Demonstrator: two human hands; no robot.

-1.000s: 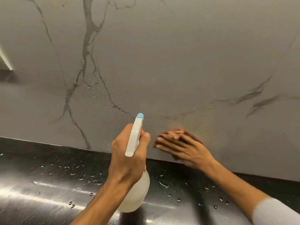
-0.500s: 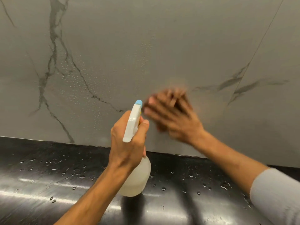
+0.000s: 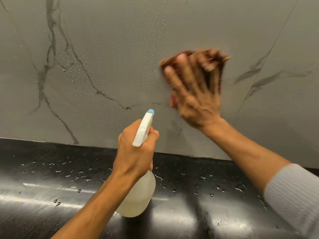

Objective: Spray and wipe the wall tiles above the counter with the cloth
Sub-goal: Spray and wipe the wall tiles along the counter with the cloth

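Left hand: the left hand (image 3: 136, 152) is wrapped around the neck of a translucent plastic spray bottle with a white trigger head and a pale blue nozzle tip (image 3: 138, 195); the fingers (image 3: 154, 135) curl round the front of the trigger head, clenched on it.
Spray bottle: upright and tilted slightly, its cloudy rounded body hanging below the left palm over the counter; whether its base touches the counter I cannot tell. The blue nozzle sticks out above the left knuckles and points at the wall.
Right hand: the right hand (image 3: 195, 94) is spread flat against the wall, fingers splayed upward and blurred with motion.
Cloth: a reddish-brown cloth (image 3: 172, 60) is pressed between the right palm and the wall; only its edges show, past the fingertips at the top and beside the thumb side of the palm lower down. The right fingers hold it by pressing rather than by closing around it.
Wall tiles: grey, marble-look glossy wall tiles with dark veins (image 3: 103, 49); fine spray droplets bead the surface to the left of the right fingers and above the bottle nozzle. A thin joint line runs diagonally to the right of the right hand.
Counter: a glossy black stone counter (image 3: 51, 195) lies under both forearms, dotted with water drops.
Sleeve: a light grey ribbed sleeve (image 3: 293, 195) covers the right forearm near the elbow.
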